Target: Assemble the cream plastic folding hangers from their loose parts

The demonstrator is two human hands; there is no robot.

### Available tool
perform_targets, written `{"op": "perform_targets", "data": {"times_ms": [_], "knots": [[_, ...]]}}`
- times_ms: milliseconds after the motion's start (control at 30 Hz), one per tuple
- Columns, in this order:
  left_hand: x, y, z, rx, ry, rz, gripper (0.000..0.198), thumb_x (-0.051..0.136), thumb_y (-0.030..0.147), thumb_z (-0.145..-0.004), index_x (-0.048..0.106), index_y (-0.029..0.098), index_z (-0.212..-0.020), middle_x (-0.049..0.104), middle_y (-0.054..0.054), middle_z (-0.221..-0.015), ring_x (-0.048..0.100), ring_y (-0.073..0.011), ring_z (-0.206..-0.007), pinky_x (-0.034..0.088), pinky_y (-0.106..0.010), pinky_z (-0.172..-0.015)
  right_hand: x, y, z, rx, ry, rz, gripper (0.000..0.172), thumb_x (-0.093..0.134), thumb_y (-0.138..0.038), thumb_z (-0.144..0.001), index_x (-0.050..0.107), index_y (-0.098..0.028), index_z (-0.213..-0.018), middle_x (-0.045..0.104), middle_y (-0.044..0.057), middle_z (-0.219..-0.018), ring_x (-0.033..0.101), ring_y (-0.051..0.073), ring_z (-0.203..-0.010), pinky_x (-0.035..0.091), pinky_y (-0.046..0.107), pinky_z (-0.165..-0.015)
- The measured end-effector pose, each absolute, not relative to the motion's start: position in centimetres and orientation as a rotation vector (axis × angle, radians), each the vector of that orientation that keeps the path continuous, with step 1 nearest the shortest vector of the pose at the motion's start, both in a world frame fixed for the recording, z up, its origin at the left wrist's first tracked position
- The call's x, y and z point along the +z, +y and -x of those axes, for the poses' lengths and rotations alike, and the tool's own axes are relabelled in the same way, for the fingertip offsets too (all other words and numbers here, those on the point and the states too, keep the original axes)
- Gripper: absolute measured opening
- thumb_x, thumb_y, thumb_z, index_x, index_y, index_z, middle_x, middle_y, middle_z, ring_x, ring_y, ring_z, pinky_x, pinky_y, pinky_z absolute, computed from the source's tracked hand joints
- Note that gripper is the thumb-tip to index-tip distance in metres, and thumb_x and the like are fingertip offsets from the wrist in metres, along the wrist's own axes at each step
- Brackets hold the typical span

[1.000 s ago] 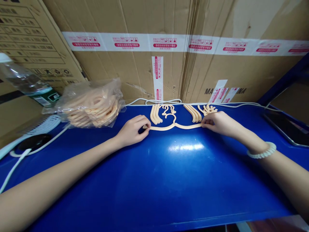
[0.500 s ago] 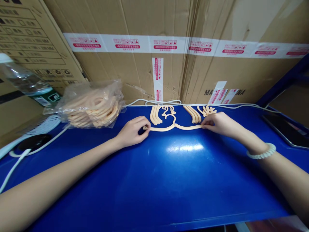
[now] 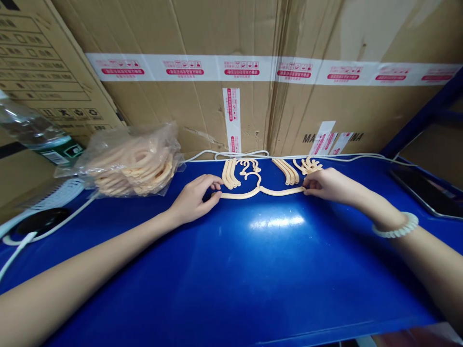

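Note:
A cream plastic clothes hanger (image 3: pixel 279 192) lies on the blue tabletop, its two curved arms spread sideways and its hook (image 3: pixel 256 177) pointing to the back. My left hand (image 3: pixel 198 196) is at the hanger's left end, thumb and fingers apart, with the thumb tip close against that end; whether it touches I cannot tell. At the right end, the thumb and curled fingers of my right hand (image 3: pixel 321 185) pinch the arm's tip. Just behind lie a bundle of loose hanger arms (image 3: pixel 230 174), a second bundle of arms (image 3: pixel 286 171), several loose hooks (image 3: pixel 249 166) and more small curved pieces (image 3: pixel 310 165).
A clear plastic bag (image 3: pixel 132 161) of cream parts sits at the left, beside a water bottle (image 3: pixel 47 132). White cables (image 3: pixel 202 155) run along the back by a large cardboard box (image 3: pixel 202 111). A dark phone-like device (image 3: pixel 428 193) lies at the right.
My left hand's thumb and fingers have parted from their pinch on the hanger's left end. The right hand stays on the other end. The view has shifted slightly.

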State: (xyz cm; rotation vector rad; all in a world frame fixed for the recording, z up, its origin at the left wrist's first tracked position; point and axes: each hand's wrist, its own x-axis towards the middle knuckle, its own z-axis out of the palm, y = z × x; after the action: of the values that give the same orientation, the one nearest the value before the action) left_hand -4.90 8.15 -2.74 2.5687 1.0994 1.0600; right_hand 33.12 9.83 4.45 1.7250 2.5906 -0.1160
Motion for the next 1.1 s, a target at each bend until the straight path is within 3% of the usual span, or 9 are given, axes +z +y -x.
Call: {"op": "perform_targets", "data": {"times_ms": [67, 200, 667, 933, 1100], "knots": [[-2.7, 8.3, 5.0, 1.057, 1.098, -2.594, 0.017, 0.050, 0.018, -0.095, 0.059, 0.017, -0.109, 0.066, -0.007, -0.099, 0.060, -0.0205, -0.093, 0.049, -0.036, -0.085, 4.6, 9.8, -33.3, -0.124, 2.533, -1.725, 0.005, 0.070, -0.024, -0.079, 0.069, -0.020, -0.077, 0.070, 0.001, -0.070, 0.064, 0.017, -0.063, 0.041, 0.026, -0.058], [-2.6, 8.5, 5.0, 1.048, 1.031, -2.644, 0.030, 0.038, 0.008, -0.096, 0.062, 0.018, -0.110, 0.068, -0.008, -0.109, 0.059, -0.0221, -0.103, 0.047, -0.040, -0.093, 4.8, 9.7, -33.5, -0.173, 2.440, -1.697, 0.020, 0.068, -0.029, -0.081, 0.058, -0.020, -0.065, 0.063, -0.001, -0.062, 0.056, 0.014, -0.057, 0.035, 0.026, -0.054], [-3.5, 9.4, 5.5, 1.059, 1.087, -2.622, 0.060, 0.032, -0.009, -0.078, 0.065, 0.018, -0.120, 0.069, -0.007, -0.123, 0.060, -0.0212, -0.119, 0.046, -0.047, -0.107, 5.3, 9.6, -33.5, -0.217, 2.395, -1.662, 0.021, 0.062, -0.033, -0.085, 0.055, -0.022, -0.068, 0.062, 0.000, -0.068, 0.054, 0.015, -0.061, 0.033, 0.027, -0.056], [-3.3, 9.4, 5.4, 1.063, 1.151, -2.635, 0.042, 0.041, 0.003, -0.092, 0.064, 0.021, -0.123, 0.069, -0.008, -0.122, 0.060, -0.0234, -0.117, 0.048, -0.050, -0.105, 5.0, 9.9, -33.7, -0.220, 2.383, -1.652, 0.025, 0.061, -0.036, -0.086, 0.053, -0.022, -0.067, 0.060, 0.000, -0.066, 0.054, 0.015, -0.060, 0.033, 0.028, -0.056], [-3.1, 9.2, 5.4, 1.025, 1.147, -2.652, 0.040, 0.046, 0.004, -0.090, 0.064, 0.021, -0.121, 0.068, -0.008, -0.123, 0.060, -0.0241, -0.117, 0.047, -0.050, -0.105, 5.1, 9.9, -33.7, -0.227, 2.417, -1.626, 0.026, 0.060, -0.036, -0.086, 0.052, -0.021, -0.066, 0.060, 0.000, -0.065, 0.053, 0.015, -0.058, 0.032, 0.028, -0.055]]}}
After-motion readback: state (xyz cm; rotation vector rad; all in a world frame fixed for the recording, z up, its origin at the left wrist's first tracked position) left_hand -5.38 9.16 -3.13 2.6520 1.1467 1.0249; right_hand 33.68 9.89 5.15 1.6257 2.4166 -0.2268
